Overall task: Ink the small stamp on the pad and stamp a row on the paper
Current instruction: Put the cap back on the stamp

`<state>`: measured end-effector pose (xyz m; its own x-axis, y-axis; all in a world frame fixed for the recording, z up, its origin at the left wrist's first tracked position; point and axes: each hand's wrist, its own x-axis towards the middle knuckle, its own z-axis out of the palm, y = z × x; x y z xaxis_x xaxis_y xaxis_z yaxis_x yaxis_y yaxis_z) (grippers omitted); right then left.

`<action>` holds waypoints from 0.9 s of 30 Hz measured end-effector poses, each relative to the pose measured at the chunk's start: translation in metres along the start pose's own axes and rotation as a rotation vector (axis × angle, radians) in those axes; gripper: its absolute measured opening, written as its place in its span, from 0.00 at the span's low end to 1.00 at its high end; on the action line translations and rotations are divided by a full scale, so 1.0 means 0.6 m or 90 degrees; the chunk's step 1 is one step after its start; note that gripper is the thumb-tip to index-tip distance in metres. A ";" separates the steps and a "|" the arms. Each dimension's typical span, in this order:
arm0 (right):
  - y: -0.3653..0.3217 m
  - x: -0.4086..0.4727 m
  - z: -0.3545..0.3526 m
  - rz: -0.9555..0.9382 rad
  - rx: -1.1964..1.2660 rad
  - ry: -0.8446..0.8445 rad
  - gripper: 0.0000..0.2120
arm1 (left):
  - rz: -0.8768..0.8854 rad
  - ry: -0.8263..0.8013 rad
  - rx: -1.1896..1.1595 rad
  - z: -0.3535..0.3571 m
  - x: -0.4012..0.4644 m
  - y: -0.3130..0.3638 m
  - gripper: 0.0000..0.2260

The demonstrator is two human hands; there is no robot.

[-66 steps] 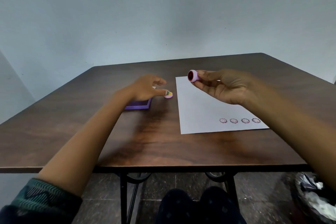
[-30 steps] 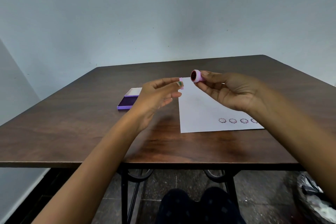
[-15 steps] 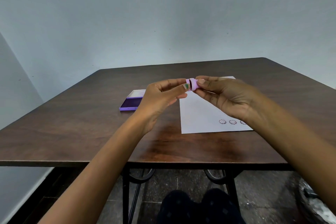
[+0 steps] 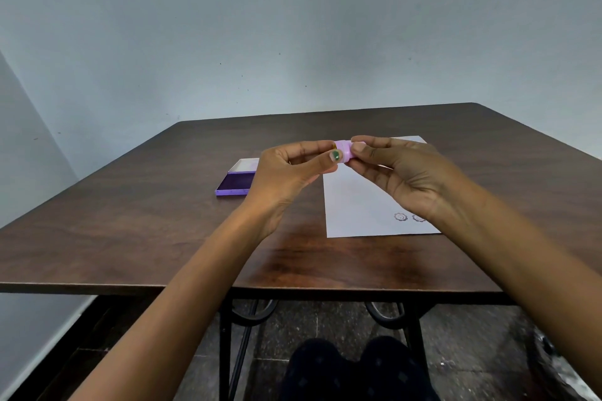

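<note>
Stamp (image 4: 344, 150): small pink plastic cylinder, smooth, held in the air above the far left corner of the paper (image 4: 361, 205). Its ends are covered by fingers, so the printing face cannot be made out.

Left hand (image 4: 286, 174): thumb and forefinger pinch the stamp's left end; a green-painted thumbnail lies against the pink body.

Right hand (image 4: 404, 172): fingertips pinch the stamp's right end, the other fingers loosely curled.

Paper: white flat sheet on the table (image 4: 130, 231). Two round, scallop-edged prints (image 4: 401, 216) show near its front edge; the right wrist hides anything further along that row.

Ink pad (image 4: 237, 180): shallow purple tray with a dark inked surface, lid open behind it, left of the paper. Its right end is hidden by the left hand.

Table: dark wood-grain top, glossy, on black metal legs.
</note>
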<state>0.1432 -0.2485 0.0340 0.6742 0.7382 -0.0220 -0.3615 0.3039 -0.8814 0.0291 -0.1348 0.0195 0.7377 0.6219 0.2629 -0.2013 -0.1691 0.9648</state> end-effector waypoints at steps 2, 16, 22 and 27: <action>0.002 0.001 0.001 -0.002 -0.004 0.002 0.04 | 0.007 0.008 -0.002 0.000 0.001 -0.001 0.08; 0.017 0.001 -0.001 -0.016 -0.031 -0.005 0.05 | 0.058 -0.007 0.089 -0.007 0.000 -0.002 0.09; 0.013 0.004 0.005 -0.006 -0.039 -0.036 0.06 | 0.035 0.003 0.110 -0.022 -0.003 -0.009 0.15; 0.021 0.006 0.014 -0.028 -0.075 -0.025 0.10 | 0.074 -0.005 0.150 -0.034 -0.007 -0.008 0.10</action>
<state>0.1356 -0.2367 0.0268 0.6613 0.7494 0.0340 -0.2522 0.2648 -0.9307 0.0141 -0.1211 0.0138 0.7238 0.5818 0.3710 -0.1301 -0.4129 0.9014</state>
